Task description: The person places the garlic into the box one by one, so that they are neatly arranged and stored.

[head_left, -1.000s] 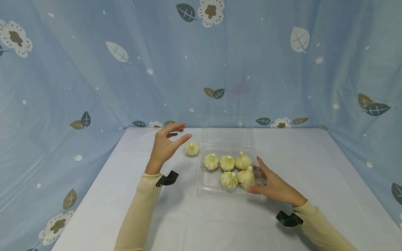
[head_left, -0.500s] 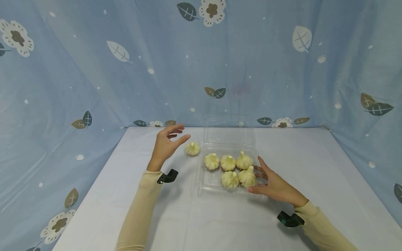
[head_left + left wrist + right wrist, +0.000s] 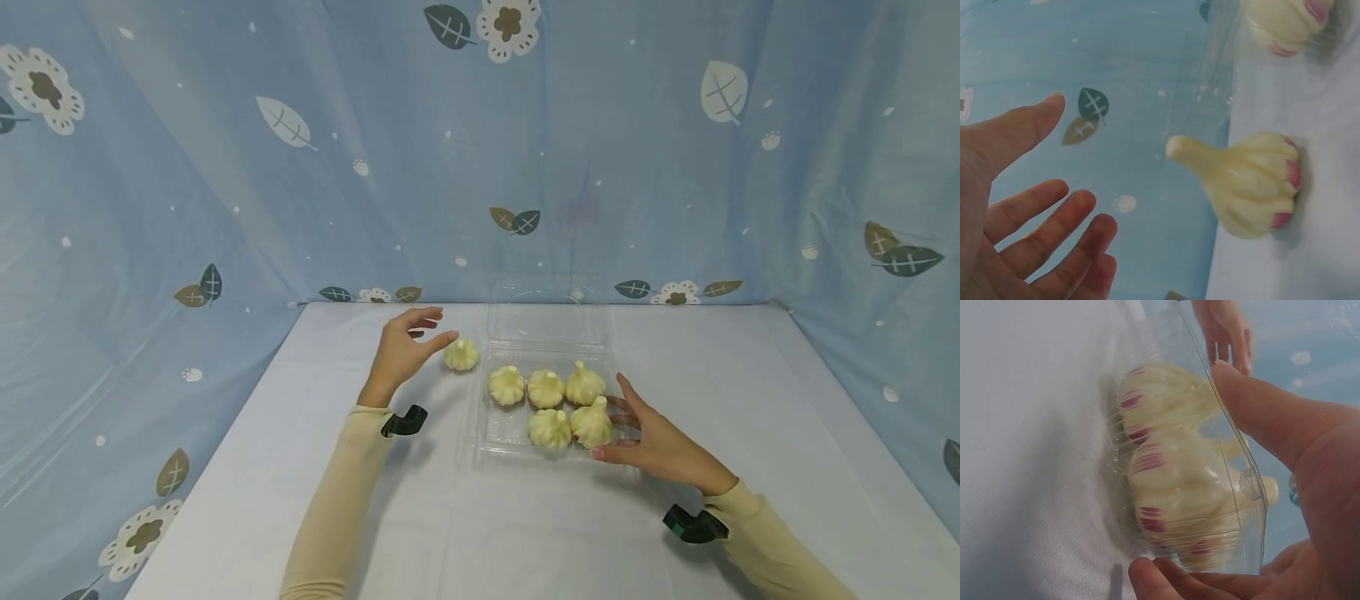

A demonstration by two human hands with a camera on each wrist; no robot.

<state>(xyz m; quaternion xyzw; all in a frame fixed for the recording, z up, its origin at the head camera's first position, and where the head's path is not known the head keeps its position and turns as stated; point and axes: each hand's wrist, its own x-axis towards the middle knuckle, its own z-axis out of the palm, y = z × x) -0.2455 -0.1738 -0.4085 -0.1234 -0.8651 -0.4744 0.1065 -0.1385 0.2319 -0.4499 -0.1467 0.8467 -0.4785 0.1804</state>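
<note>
My left hand (image 3: 402, 353) hovers beside a lone garlic bulb (image 3: 461, 355) on the white table, thumb and fingers spread and holding nothing. The left wrist view shows that garlic bulb (image 3: 1247, 184), pale with pink patches, apart from the fingers (image 3: 1060, 250). A clear plastic box (image 3: 498, 435) stands to its right with several garlic bulbs (image 3: 550, 429) inside. My right hand (image 3: 654, 442) holds the box's front right corner, thumb on the front side and fingers round the right side. In the right wrist view, garlic bulbs (image 3: 1179, 475) show through the clear wall.
The box's clear lid (image 3: 547, 321) stands open at the back, against the blue patterned curtain (image 3: 420, 167). A white cloth (image 3: 510, 533) covers the table. The box's front left part holds no bulb.
My left hand has lowered slightly toward the lone garlic bulb. The right hand stays at the box corner, and the bulbs in the box have not moved.
</note>
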